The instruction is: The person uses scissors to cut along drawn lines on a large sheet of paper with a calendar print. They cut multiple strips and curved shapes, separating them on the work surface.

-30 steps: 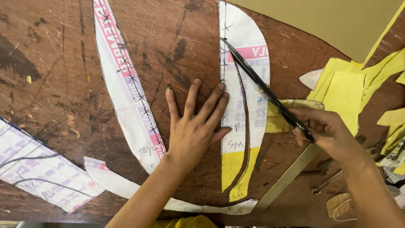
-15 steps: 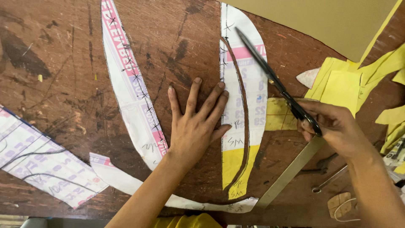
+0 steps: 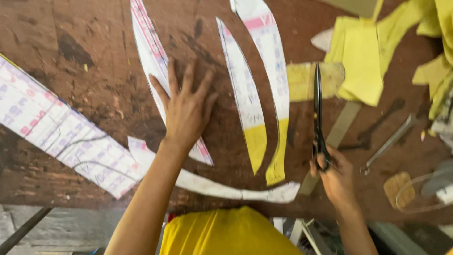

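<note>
My left hand (image 3: pixel 186 111) lies flat with fingers spread on the brown sheet (image 3: pixel 222 141), over the edge of a curved white printed strip (image 3: pixel 151 52). My right hand (image 3: pixel 335 177) grips black scissors (image 3: pixel 317 111), blades closed and pointing away from me, to the right of the cut pieces. Between the hands lie two separated curved pieces: a pointed white-and-yellow crescent (image 3: pixel 245 101) and a wider white, pink and yellow strip (image 3: pixel 273 75). A thin white strip (image 3: pixel 222 186) curves along the near edge.
A long white printed piece (image 3: pixel 61 137) lies at the left. Yellow foam scraps (image 3: pixel 363 61) pile up at the upper right. A metal tool (image 3: pixel 387 144), a tan strip (image 3: pixel 337 141) and a roll (image 3: pixel 401 189) sit at the right. My yellow shirt (image 3: pixel 226 233) shows below.
The scissors came off the white-and-yellow piece, which now lies as two separate curved pieces. My right hand drew back toward me with the blades upright. My left hand shifted left onto the other strip.
</note>
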